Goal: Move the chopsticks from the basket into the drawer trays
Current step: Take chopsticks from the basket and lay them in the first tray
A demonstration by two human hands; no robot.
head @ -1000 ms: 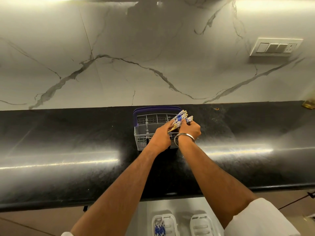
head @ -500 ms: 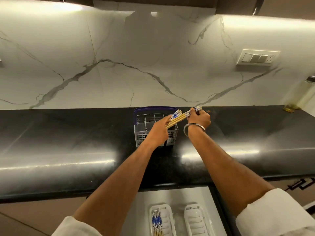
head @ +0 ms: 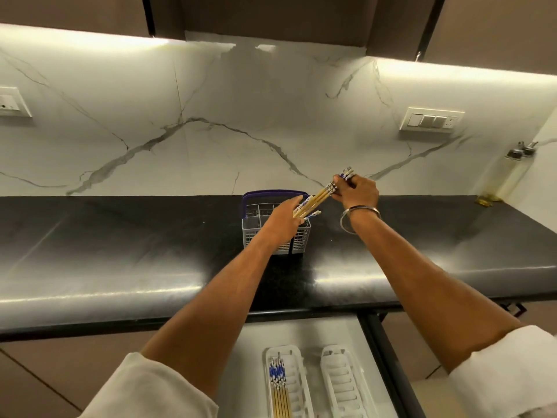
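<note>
- While both arms reach out over the black countertop [head: 120, 254], the right hand [head: 357, 193] pinches the patterned upper ends of a bundle of chopsticks [head: 321, 196], fingers curled tight around them.
- Lower down the same bundle, the left hand [head: 284, 217] closes its fingers about the plain wooden part, so the sticks slant up to the right between the two hands, above the basket.
- One more blue-and-white stick end [head: 313, 214] pokes out just under the left hand; whether it belongs to the held bundle or stands in the basket I cannot tell.
- Under the left hand, the grey mesh basket [head: 256, 227] with a purple handle stands on the countertop near the marble wall [head: 211, 101].
- A metal bangle [head: 358, 217] circles the right wrist.
- Below the counter edge an open drawer [head: 304, 333] shows two white trays: the left tray [head: 297, 384] already holds a row of chopsticks [head: 278, 387] lying lengthwise, and the right tray [head: 343, 384] lies just beside it.
</note>
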